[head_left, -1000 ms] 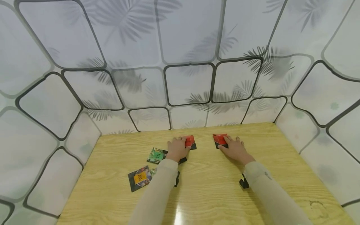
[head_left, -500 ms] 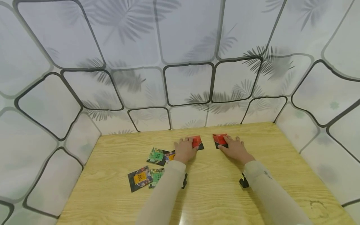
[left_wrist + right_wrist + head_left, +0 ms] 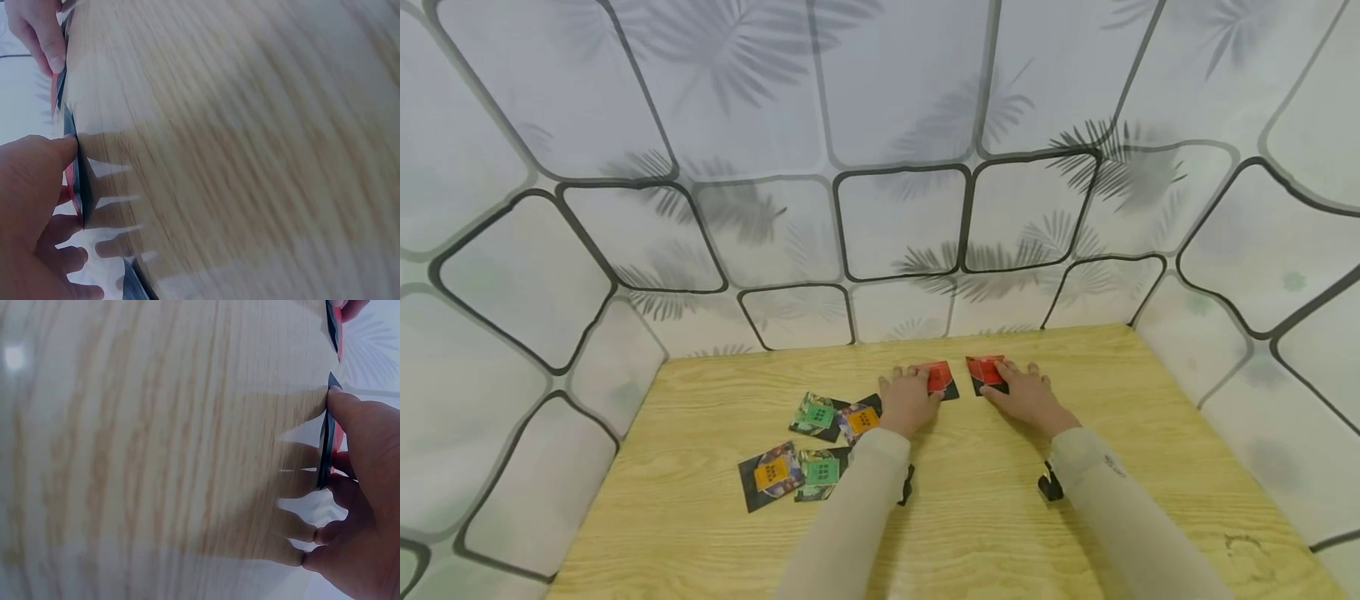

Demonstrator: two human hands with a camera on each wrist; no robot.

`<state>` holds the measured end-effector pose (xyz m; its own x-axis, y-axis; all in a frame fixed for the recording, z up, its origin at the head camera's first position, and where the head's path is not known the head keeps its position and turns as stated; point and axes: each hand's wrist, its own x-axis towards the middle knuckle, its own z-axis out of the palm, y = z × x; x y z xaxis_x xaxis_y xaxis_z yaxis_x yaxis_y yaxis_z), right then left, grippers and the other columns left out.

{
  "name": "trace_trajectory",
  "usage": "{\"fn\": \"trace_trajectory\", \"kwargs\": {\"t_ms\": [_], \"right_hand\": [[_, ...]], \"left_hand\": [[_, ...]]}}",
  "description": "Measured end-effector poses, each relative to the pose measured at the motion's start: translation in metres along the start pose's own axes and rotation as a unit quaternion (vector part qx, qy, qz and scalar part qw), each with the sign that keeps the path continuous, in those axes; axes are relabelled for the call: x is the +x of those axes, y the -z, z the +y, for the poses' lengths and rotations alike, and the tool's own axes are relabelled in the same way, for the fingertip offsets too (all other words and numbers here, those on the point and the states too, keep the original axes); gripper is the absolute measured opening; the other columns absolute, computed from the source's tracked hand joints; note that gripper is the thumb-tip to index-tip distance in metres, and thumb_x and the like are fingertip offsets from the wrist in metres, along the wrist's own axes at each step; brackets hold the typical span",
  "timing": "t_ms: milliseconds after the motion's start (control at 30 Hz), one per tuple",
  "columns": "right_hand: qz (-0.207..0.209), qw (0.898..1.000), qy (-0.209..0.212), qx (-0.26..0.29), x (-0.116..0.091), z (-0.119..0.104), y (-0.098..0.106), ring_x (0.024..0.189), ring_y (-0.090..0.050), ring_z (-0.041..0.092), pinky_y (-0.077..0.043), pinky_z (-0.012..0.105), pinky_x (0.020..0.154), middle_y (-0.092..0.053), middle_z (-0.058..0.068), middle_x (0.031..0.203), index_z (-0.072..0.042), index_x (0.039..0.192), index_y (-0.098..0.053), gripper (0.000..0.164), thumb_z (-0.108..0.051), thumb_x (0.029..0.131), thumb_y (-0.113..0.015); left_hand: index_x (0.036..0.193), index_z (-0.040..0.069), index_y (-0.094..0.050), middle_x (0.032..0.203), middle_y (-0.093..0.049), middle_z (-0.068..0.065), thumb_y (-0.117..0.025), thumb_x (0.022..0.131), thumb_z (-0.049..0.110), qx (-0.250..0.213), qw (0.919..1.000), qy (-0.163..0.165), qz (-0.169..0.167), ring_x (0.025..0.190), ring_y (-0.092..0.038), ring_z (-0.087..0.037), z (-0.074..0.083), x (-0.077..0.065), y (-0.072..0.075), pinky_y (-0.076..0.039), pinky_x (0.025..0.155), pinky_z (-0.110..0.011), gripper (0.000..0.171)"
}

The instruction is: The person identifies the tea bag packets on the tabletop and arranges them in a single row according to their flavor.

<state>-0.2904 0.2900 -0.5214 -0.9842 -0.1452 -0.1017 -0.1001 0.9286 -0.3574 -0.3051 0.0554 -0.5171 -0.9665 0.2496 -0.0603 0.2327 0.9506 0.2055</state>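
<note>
In the head view, my left hand [image 3: 908, 402] is at a flat red-and-black packet [image 3: 942, 379] near the far side of the table. Thumb and index finger lie on either side of this packet, the other fingers spread on the wood. My right hand [image 3: 1030, 400] holds a second red-and-black packet [image 3: 987, 372] in the same way, just right of the first. A small gap separates the two packets. From the left wrist, the thumb touches the dark near edge of its packet [image 3: 76, 172]. The right wrist view likewise has the thumb against its packet's dark edge [image 3: 326, 447].
Left of my left forearm lie two green-labelled packets [image 3: 816, 415] and two orange-labelled packets [image 3: 770, 475], some touching or overlapping. Patterned cloth walls [image 3: 902, 225] enclose the wooden table [image 3: 970, 517] at the back and sides. Black wrist straps [image 3: 1051, 483] hang below the sleeves.
My left hand has slid its red packet rightward along the table, nearer the other red one. More of the orange and green packets has come into sight. The right hand has stayed put.
</note>
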Motion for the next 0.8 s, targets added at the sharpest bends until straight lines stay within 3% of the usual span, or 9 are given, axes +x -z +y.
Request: {"fn": "trace_trajectory", "kwargs": {"t_ms": [800], "right_hand": [[-0.014,1.000,0.007,-0.016,0.005,0.008,0.000,0.149,-0.014,0.072,-0.017,0.085,0.117,-0.029,0.031,0.167,0.000,0.164,-0.032,0.079,-0.054,0.109,-0.048]], "left_hand": [[0.162,0.024,-0.044,0.165,-0.047,-0.006,-0.052,0.107,0.056,0.007,0.9999,0.008,-0.013,0.158,-0.036,-0.035,0.015,0.001,0.001,-0.029,0.126,-0.066,0.064]]}}
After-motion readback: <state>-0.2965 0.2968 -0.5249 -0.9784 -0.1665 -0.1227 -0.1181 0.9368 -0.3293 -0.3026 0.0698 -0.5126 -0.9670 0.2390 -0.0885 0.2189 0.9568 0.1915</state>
